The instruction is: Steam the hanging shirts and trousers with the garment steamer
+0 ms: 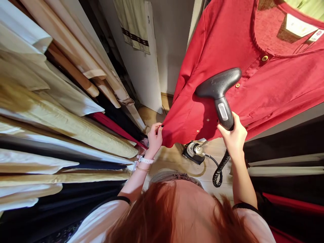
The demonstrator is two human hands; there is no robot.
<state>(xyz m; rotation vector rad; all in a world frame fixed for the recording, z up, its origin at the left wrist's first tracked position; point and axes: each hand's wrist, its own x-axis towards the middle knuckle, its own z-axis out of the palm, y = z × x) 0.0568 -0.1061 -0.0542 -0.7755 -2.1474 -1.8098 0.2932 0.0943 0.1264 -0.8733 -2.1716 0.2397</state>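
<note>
A red buttoned garment hangs in front of me, its neckline and labels at the upper right. My left hand is closed on the garment's lower left edge, pulling the cloth out to the side. In my right hand is the handle of a black garment steamer head. The head lies over the front of the garment, left of the button row; whether it touches the cloth I cannot tell. A black ribbed hose hangs below my right hand. Part of the handle is hidden by my fingers.
The steamer base stands on the wooden floor below the garment. Hanging clothes crowd the left side, and dark clothes hang at right. A white door panel and a cream cloth are ahead.
</note>
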